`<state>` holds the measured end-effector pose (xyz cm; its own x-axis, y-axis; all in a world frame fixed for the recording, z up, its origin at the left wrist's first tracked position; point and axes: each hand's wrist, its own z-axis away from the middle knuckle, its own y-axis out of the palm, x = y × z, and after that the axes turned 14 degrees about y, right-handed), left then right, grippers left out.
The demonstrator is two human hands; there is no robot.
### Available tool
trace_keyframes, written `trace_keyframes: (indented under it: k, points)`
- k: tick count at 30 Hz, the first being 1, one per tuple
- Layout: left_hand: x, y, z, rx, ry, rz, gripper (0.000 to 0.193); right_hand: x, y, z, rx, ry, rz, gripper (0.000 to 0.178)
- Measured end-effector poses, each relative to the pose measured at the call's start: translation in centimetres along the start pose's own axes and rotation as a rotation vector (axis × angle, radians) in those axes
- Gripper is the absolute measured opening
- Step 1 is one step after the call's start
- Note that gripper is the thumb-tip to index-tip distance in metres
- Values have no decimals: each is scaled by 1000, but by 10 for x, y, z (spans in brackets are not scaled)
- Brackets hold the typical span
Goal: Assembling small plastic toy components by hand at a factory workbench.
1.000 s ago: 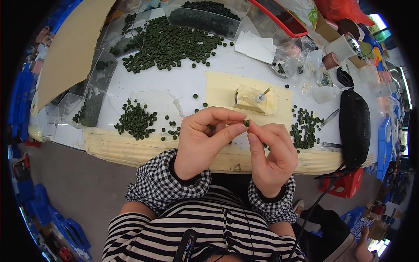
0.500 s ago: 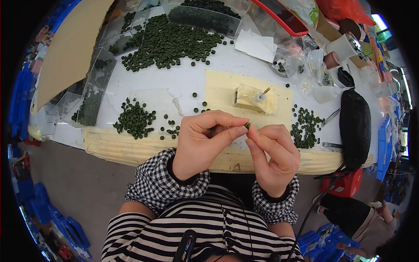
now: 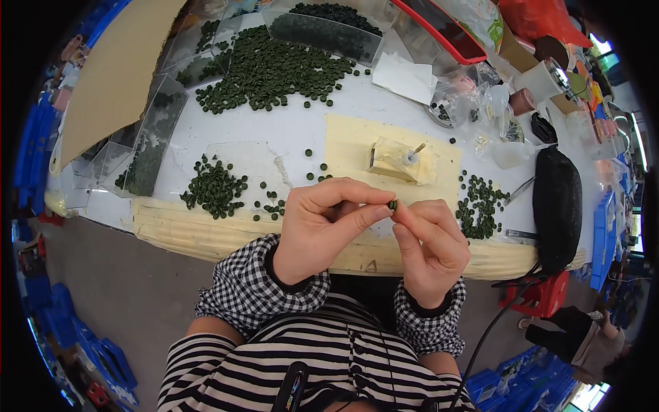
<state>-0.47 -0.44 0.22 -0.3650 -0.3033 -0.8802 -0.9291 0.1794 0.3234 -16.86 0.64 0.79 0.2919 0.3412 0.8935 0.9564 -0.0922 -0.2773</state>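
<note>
A small round dark green piece (image 3: 392, 204) with a ridged side sits at the fingertips of both hands, above the front edge of the table. My left hand (image 3: 329, 218) pinches it between thumb and forefinger. From the other side, my right hand (image 3: 432, 244) has its fingers bent and its forefinger tip pressed against the piece; its thumb tip lies just below. Beyond the hands, a block wrapped in cream tape (image 3: 401, 161) with a short upright peg (image 3: 419, 148) stands on a cream taped patch (image 3: 347, 134).
Dark green pieces form a big heap (image 3: 274, 69), a left pile (image 3: 213, 189) and a right group (image 3: 480, 206). Clear plastic boxes (image 3: 154, 141) and cardboard (image 3: 113, 75) stand left. At right lie tweezers (image 3: 519, 190), a black pouch (image 3: 556, 206) and plastic bags (image 3: 467, 103).
The piece has turned at my fingertips and shows more of its ridged side. Both hands have barely shifted. At the lower right, another person has moved farther right.
</note>
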Motion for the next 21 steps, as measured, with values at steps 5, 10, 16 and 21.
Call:
trace_keyframes:
  k: [5,10,16,21]
  points:
    - [1,1,0,-11,-25,13,17,0,-1,-2,-7,-56,43,35]
    - [2,0,1,7,-4,-3,17,-1,-1,-3,-18,-106,86,36]
    - [3,-1,2,11,21,-20,16,-2,-2,-5,-6,-146,111,36]
    - [1,-2,2,31,-27,-45,15,-7,-5,-7,13,-199,134,35]
